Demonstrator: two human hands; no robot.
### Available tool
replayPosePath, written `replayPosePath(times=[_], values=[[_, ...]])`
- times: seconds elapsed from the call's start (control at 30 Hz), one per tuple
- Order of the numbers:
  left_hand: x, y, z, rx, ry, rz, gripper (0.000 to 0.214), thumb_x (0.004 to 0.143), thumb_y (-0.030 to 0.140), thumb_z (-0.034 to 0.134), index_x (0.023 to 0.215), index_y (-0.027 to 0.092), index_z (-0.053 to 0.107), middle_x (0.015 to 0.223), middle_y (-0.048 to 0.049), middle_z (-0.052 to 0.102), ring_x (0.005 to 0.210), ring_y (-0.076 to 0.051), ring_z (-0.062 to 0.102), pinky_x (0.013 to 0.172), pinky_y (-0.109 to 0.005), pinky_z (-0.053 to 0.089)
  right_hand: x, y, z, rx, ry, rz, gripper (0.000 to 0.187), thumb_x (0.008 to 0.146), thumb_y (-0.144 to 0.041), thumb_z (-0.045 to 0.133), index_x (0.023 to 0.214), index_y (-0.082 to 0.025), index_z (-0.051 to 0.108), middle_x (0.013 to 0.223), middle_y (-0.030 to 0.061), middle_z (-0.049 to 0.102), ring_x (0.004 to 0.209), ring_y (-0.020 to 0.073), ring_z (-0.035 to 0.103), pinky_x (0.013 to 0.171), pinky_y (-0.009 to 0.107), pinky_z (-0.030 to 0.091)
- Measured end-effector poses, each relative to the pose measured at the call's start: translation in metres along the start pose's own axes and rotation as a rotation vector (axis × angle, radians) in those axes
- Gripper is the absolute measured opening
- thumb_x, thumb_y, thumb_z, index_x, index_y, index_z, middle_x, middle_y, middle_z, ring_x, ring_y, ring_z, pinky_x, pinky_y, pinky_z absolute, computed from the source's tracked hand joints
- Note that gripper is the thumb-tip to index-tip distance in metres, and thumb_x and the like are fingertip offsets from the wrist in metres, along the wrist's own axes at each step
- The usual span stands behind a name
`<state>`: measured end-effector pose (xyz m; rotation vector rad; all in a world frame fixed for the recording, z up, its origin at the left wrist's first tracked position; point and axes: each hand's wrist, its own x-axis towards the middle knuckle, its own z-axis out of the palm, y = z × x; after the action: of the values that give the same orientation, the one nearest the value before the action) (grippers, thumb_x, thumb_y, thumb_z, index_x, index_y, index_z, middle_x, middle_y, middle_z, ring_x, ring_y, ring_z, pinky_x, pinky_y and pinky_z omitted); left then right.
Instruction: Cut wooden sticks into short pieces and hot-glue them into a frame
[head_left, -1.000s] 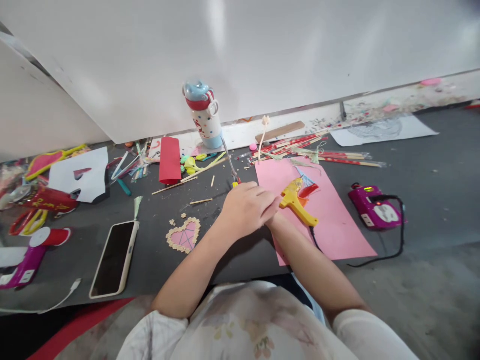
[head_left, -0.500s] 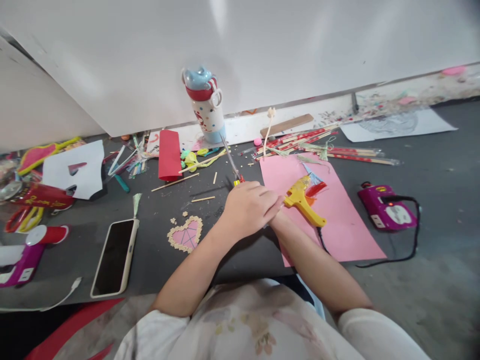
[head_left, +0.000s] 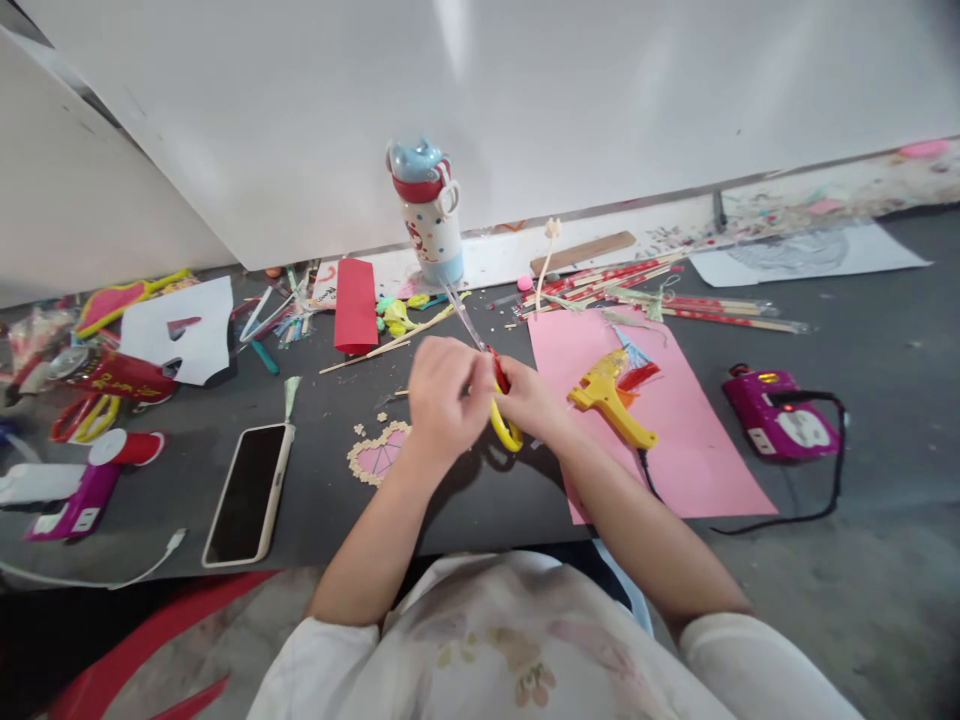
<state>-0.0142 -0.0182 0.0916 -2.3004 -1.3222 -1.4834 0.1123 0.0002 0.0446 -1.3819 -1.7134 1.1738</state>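
As my loosely curled left hand [head_left: 448, 402] is lifting away, contents untellable, my right hand [head_left: 531, 402] is gripping the newly bared red-and-yellow-handled metal scissors [head_left: 511, 438], likely bearing them alone, blades pointing toward the blue-lidded white bottle [head_left: 429, 228].

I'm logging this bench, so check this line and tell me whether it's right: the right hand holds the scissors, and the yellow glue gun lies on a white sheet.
Not quite: the yellow glue gun lies on a pink sheet, not a white one, as the head view shows. The right hand does hold the scissors.
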Motion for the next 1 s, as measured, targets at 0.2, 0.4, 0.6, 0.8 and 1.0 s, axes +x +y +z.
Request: replayPosePath(times=[0.2, 0.4, 0.6, 0.8, 1.0], values=[[-0.006, -0.037, -0.005, 0.307, 0.104, -0.094, 0.015, 0.090, 0.023, 0.048, 0.102, 0.019, 0.056, 0.100, -0.0097, 0.063, 0.101, -0.021, 0.057, 0.093, -0.038, 0.041, 0.001, 0.004, -0.001, -0.046, 0.001, -0.031, 0.020, 0.070, -0.032, 0.057, 0.077, -0.021, 0.043, 0.066, -0.0049, 0.048, 0.059, 0.0114, 0.044, 0.057, 0.026, 0.033], [-0.015, -0.052, -0.001, 0.235, 0.066, -0.073, 0.013, 0.089, 0.019, 0.049, 0.098, 0.018, 0.058, 0.091, -0.0062, 0.067, 0.088, -0.016, 0.062, 0.079, -0.028, 0.048, -0.001, 0.001, -0.003, -0.177, 0.019, -0.102, 0.025, 0.072, -0.036, 0.056, 0.072, -0.022, 0.035, 0.064, -0.0041, 0.047, 0.055, 0.0114, 0.041, 0.055, 0.026, 0.030], [-0.017, -0.052, -0.008, 0.155, 0.122, -0.012, 0.010, 0.086, 0.012, 0.053, 0.085, 0.019, 0.060, 0.081, -0.0021, 0.068, 0.078, -0.012, 0.063, 0.073, -0.023, 0.047, -0.006, -0.005, -0.004, -0.129, -0.031, -0.091, 0.030, 0.071, -0.041, 0.061, 0.078, -0.022, 0.040, 0.063, -0.0056, 0.047, 0.055, 0.0105, 0.040, 0.056, 0.025, 0.031], [-0.017, -0.048, -0.009, 0.160, 0.077, 0.014, 0.014, 0.085, 0.009, 0.053, 0.087, 0.020, 0.062, 0.080, -0.0011, 0.069, 0.078, -0.012, 0.065, 0.073, -0.022, 0.048, -0.009, -0.007, -0.005, -0.100, -0.050, -0.109, 0.027, 0.070, -0.037, 0.061, 0.083, -0.021, 0.044, 0.071, -0.0041, 0.050, 0.058, 0.0101, 0.043, 0.058, 0.025, 0.034], [-0.017, -0.048, -0.011, 0.154, 0.029, 0.023, 0.015, 0.085, 0.009, 0.052, 0.087, 0.019, 0.062, 0.081, -0.0018, 0.070, 0.080, -0.012, 0.065, 0.074, -0.022, 0.049, -0.009, -0.009, -0.005, -0.106, -0.067, -0.083, 0.030, 0.068, -0.037, 0.063, 0.081, -0.021, 0.041, 0.071, -0.0042, 0.050, 0.059, 0.0103, 0.044, 0.058, 0.025, 0.034]])
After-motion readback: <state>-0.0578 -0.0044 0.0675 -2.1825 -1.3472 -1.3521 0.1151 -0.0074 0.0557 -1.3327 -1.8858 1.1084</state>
